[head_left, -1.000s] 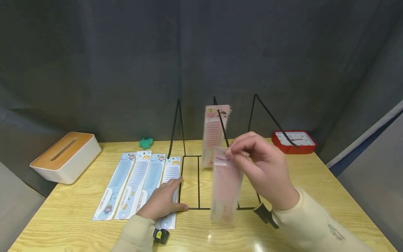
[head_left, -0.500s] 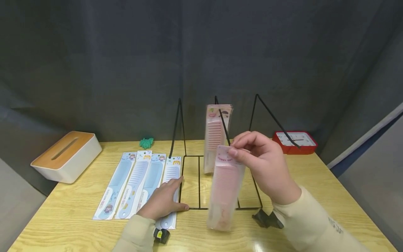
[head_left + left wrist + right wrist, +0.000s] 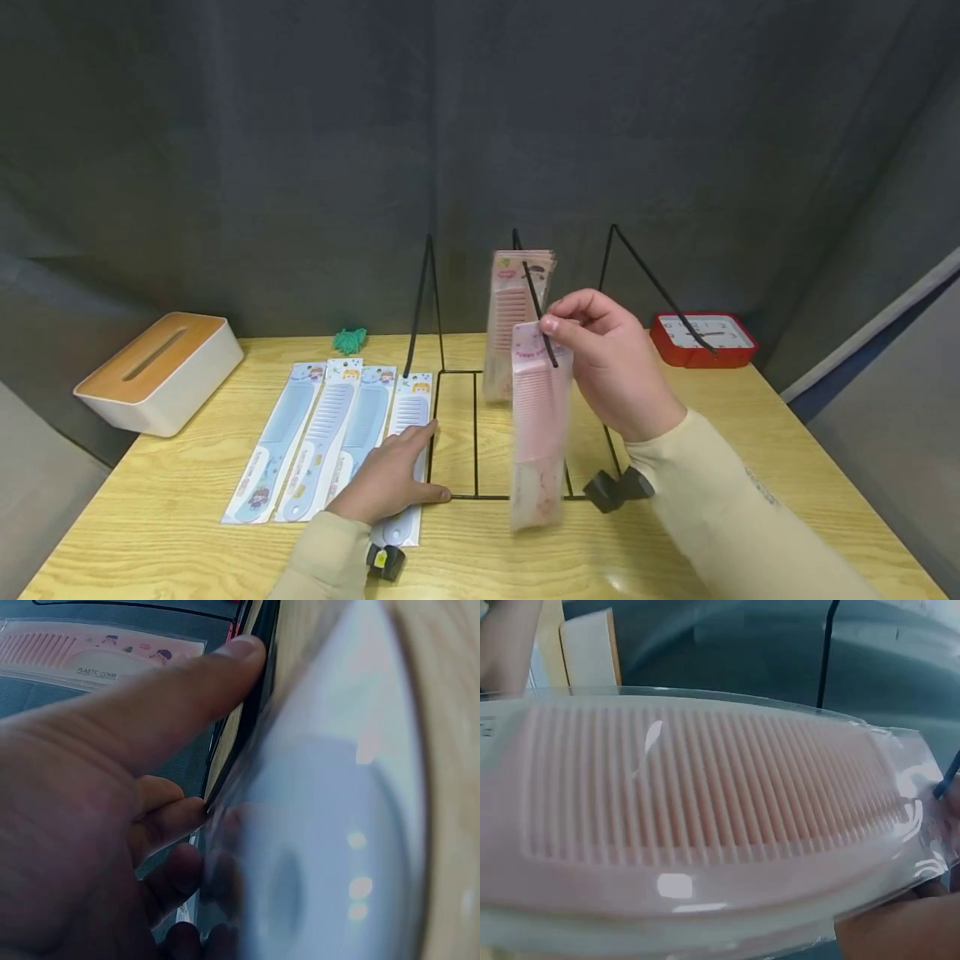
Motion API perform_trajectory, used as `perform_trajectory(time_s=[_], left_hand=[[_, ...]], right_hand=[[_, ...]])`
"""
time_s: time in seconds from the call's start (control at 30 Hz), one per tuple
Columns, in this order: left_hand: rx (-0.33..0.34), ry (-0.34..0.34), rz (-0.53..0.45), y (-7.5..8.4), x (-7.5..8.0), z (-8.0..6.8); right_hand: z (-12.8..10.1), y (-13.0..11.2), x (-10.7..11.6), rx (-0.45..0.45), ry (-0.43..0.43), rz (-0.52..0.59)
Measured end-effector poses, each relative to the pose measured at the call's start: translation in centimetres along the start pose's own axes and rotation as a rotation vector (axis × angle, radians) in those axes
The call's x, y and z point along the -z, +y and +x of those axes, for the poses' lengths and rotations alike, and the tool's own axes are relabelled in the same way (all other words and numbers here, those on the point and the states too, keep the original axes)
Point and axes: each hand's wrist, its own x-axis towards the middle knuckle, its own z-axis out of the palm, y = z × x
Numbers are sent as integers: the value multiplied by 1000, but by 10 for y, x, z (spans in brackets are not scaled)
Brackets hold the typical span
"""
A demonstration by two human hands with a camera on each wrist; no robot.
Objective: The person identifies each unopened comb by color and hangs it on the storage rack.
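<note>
Pink comb packet (image 3: 537, 425) hangs straight down at the centre of the head view, pinched by its top edge in the grip of the right hand (image 3: 611, 362); its header sits right against the slanted middle rod of the black wire rack (image 3: 474, 433), and its lower end dangles just above the worktop (image 3: 675, 533), over the rack's front bar. Thumb and forefinger are curled on the header, the wrist raised, the cream sleeve running down to the lower right of the frame. Behind, more pink packets (image 3: 517, 321) hang on that same rod. The left hand (image 3: 390, 479) lies flat, fingers straight, pressing the nearest blue comb packet (image 3: 405, 433), its thumb against the rack's left front corner. Three other blue packets (image 3: 315, 437) lie side by side to its left. The rack's left and right rods stand bare. A tissue box (image 3: 157, 371) sits at the left edge, a red clock (image 3: 701, 337) at the right rear
</note>
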Motion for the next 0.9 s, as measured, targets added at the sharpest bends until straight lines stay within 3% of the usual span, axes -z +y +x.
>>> perform_trajectory(time_s=[0.4,0.7,0.9], left_hand=[[0,-4,2,1,-2,0],[0,5,6,3,0,0],[10,6,6,2,0,-2]], right_hand=[[58,17,11,-55,128,-92],[71,30,17,-54,304,-239],[77,34,14,-20,364,-303]])
